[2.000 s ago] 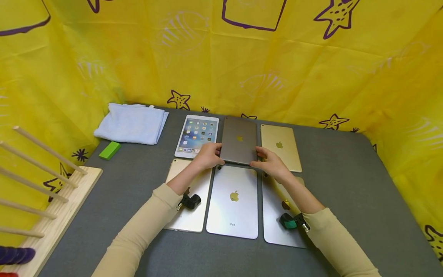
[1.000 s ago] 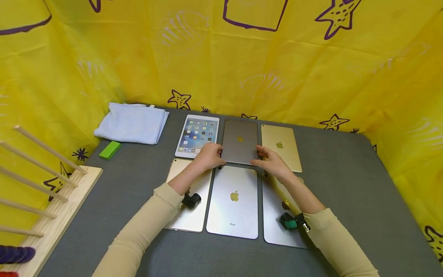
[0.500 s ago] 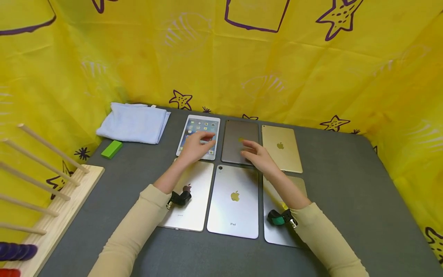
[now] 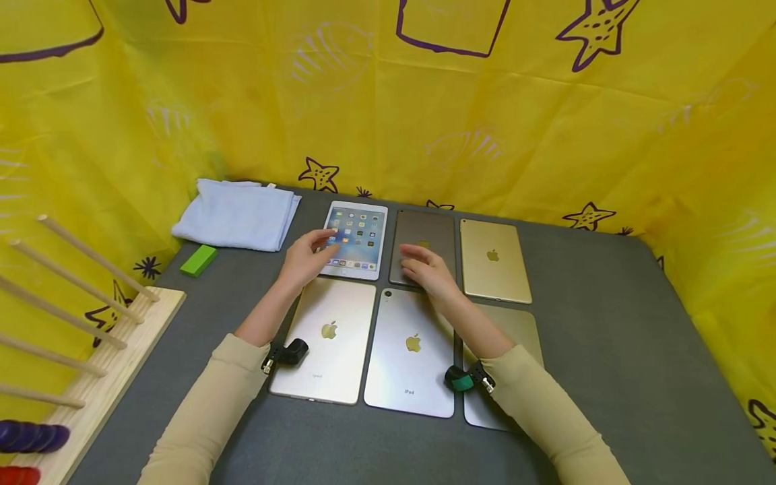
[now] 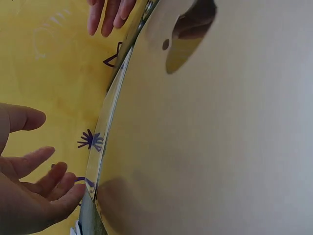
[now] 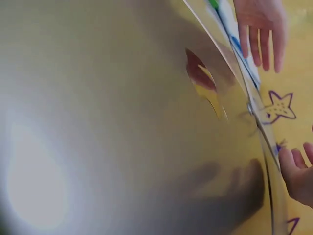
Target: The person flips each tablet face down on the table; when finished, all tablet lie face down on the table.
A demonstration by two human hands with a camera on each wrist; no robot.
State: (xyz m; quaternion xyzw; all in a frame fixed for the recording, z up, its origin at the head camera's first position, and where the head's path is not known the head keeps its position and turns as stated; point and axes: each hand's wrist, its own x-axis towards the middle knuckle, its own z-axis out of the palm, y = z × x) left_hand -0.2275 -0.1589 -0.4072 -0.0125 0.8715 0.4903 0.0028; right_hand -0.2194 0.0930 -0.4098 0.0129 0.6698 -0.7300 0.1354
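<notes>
Six tablets are too many to count singly, so several lie in two rows of three. My left hand, fingers loosely bent and holding nothing, hovers at the left edge of the white tablet, which lies screen up. Over the lower part of the dark grey tablet is my right hand, relaxed and holding nothing. A gold tablet lies beside it, back up. In front are a pale gold tablet, a silver tablet and another tablet partly hidden by the right forearm.
A folded light blue cloth lies at the back left, with a green block before it. A wooden rack with pegs stands at the left edge of the grey table. Yellow patterned fabric surrounds the table.
Both hands have let go of the dark grey tablet, which now lies level in the back row. They have drawn back leftward, the left hand past the white tablet's screen.
</notes>
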